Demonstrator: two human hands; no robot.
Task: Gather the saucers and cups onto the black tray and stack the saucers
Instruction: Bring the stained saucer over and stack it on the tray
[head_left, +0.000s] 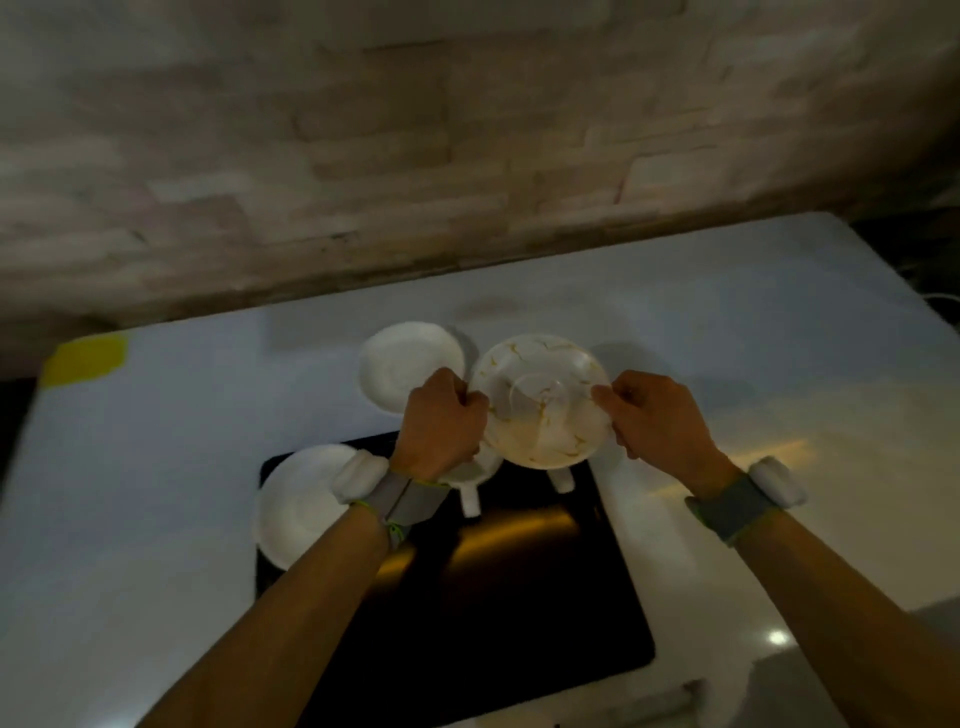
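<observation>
A patch of yellow tape (84, 359) marks the far left corner of a white table (156, 467) set against a pale brick wall (415, 156). On the left edge of the black tray (519, 597), a plain white saucer (298, 506) lies flat, overhanging the tray's rim onto the table. Farther back, a second plain white saucer (408, 364) rests on the table just beyond the tray. The person's left hand (441, 426), wearing a grey wristband with a white pod (361, 475), is closed around the left rim of a gold-veined white saucer (540, 400), which is held in the air above the tray's far edge. Beneath that saucer, partly hidden, stand two white cups: the left cup (470, 480) and the right cup (562, 479), each with its handle pointing toward the camera, at the far end of the tray. The right hand (654, 421) pinches the saucer's right rim between thumb and fingers; its wrist carries a matching grey band (737, 506). The picture is blurred, so finer details of the cups cannot be told.
</observation>
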